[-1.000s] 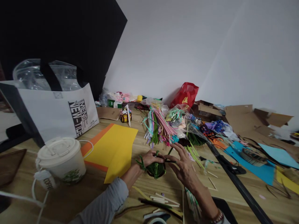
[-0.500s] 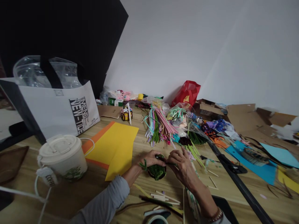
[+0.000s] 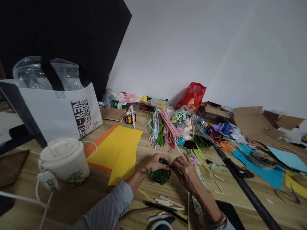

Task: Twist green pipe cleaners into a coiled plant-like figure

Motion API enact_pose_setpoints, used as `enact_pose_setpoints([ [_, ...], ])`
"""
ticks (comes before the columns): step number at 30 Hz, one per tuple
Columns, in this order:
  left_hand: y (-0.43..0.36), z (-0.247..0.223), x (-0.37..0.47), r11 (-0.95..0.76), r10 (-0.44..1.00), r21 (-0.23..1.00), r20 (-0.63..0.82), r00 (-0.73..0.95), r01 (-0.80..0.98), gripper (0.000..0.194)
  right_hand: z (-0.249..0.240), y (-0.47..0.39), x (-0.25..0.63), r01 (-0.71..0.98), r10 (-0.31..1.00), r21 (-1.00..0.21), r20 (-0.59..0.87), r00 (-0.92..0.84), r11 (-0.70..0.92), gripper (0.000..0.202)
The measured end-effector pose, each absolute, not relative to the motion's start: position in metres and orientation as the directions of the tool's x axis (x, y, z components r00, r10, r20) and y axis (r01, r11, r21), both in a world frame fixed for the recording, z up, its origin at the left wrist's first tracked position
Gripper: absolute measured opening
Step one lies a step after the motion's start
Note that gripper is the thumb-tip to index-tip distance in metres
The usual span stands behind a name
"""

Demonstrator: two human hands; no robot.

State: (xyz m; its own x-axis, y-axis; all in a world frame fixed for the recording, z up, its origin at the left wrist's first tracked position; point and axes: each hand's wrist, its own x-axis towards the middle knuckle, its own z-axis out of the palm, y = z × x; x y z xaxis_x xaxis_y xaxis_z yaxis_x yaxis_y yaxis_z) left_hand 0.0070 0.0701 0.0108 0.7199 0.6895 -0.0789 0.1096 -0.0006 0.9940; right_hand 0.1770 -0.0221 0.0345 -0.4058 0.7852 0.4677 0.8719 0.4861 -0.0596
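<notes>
Your left hand (image 3: pixel 156 163) grips the top edge of a round green pipe-cleaner craft (image 3: pixel 162 177), right in front of you at the wooden table (image 3: pixel 146 149). Your right hand (image 3: pixel 186 172) pinches a green strip (image 3: pixel 176 168) just beside it. Little wooden sticks (image 3: pixel 164 202) lie closer to you. Yellow paper (image 3: pixel 118 143) lies left of your hands.

Dim, soft light; stretched toward the edges

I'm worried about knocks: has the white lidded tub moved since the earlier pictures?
No; against the yellow paper, the white lidded tub keeps the same place to its left.
</notes>
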Motion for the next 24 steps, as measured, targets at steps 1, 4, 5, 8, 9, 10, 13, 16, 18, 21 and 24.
enact_pose_setpoints([
  [1, 0.07, 0.011, 0.007, -0.004, 0.693, 0.993, -0.081, 0.716, 0.116, 0.03, 0.034, -0.022, 0.177, 0.873, 0.787, -0.065, 0.468, -0.402, 0.484, 0.018],
  [4, 0.069, 0.013, 0.007, 0.005, 0.71, 0.99, -0.101, 0.697, 0.138, 0.03, 0.035, -0.023, 0.176, 0.872, 0.79, -0.079, 0.471, -0.394, 0.482, 0.018],
  [5, 0.069, 0.014, 0.007, 0.013, 0.711, 0.99, -0.11, 0.695, 0.143, 0.03, 0.036, -0.023, 0.175, 0.871, 0.787, -0.082, 0.475, -0.393, 0.484, 0.019],
  [8, 0.069, 0.016, 0.006, 0.028, 0.703, 0.991, -0.114, 0.702, 0.132, 0.029, 0.037, -0.024, 0.174, 0.864, 0.779, -0.088, 0.486, -0.397, 0.495, 0.02],
  [9, 0.069, 0.016, 0.006, 0.025, 0.7, 0.992, -0.107, 0.706, 0.125, 0.028, 0.038, -0.024, 0.174, 0.861, 0.777, -0.091, 0.486, -0.4, 0.5, 0.021],
  [10, 0.069, 0.016, 0.006, 0.022, 0.698, 0.993, -0.1, 0.709, 0.119, 0.028, 0.038, -0.024, 0.174, 0.858, 0.776, -0.093, 0.484, -0.405, 0.506, 0.022],
  [13, 0.069, 0.016, 0.005, 0.023, 0.689, 0.992, -0.105, 0.717, 0.123, 0.028, 0.037, -0.023, 0.175, 0.852, 0.778, -0.096, 0.472, -0.415, 0.514, 0.021],
  [16, 0.069, 0.015, 0.005, 0.025, 0.687, 0.99, -0.116, 0.718, 0.136, 0.029, 0.035, -0.021, 0.176, 0.849, 0.771, -0.087, 0.473, -0.425, 0.521, 0.022],
  [18, 0.069, 0.015, 0.005, 0.016, 0.687, 0.991, -0.11, 0.719, 0.136, 0.028, 0.033, -0.02, 0.177, 0.847, 0.76, -0.071, 0.485, -0.432, 0.527, 0.023],
  [21, 0.067, 0.018, 0.005, -0.012, 0.693, 0.989, -0.097, 0.714, 0.146, 0.027, 0.031, -0.019, 0.177, 0.851, 0.75, -0.044, 0.497, -0.436, 0.524, 0.021],
  [24, 0.065, 0.022, 0.004, -0.035, 0.709, 0.989, -0.077, 0.701, 0.144, 0.023, 0.029, -0.019, 0.177, 0.856, 0.747, -0.03, 0.506, -0.432, 0.516, 0.017],
])
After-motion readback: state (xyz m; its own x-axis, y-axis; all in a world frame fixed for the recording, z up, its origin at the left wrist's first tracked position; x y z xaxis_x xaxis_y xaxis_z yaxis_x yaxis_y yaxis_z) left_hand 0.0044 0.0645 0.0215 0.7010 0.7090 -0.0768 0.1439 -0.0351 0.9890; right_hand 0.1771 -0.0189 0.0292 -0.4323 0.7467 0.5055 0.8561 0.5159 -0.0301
